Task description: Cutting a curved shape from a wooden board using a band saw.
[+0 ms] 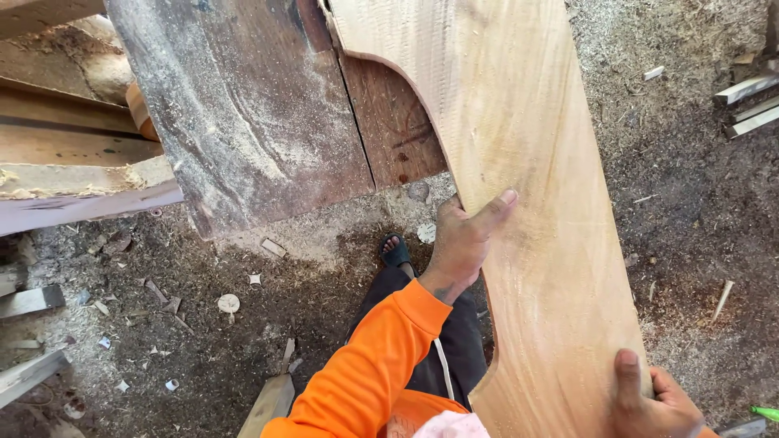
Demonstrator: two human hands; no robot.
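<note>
You've got a long, pale curved board (527, 203) running from the top of the view down past your right hip, its far end resting on a dark, dusty work surface (243, 122). Looks stiff and prob. fairly heavy for its length: thick sawn timber, no visible flex. Face is dry, raw-sawn and slightly fuzzy, so grip should be decent, not slippery; watch for splinters along the cut edges.

Your left hand (461, 243) is clamped on the board's inner edge at the concave curve, thumb flat on top, fingers wrapped under. Your right hand (649, 401) grips the outer edge near the bottom of the view, thumb on the face, fingers curled round the side. Both holds sit on opposite edges, which seems a sound way to steady a piece this long; the narrow waist by your left hand is the natural spot.

Floor (203, 324) is dirt thick w/ sawdust, chips and offcuts, so footing's loose. Stacked planks (73, 154) lie left of the surface, more scrap sticks (751, 105) at upper right. Your sandalled foot (395, 251) is just beside the board.
</note>
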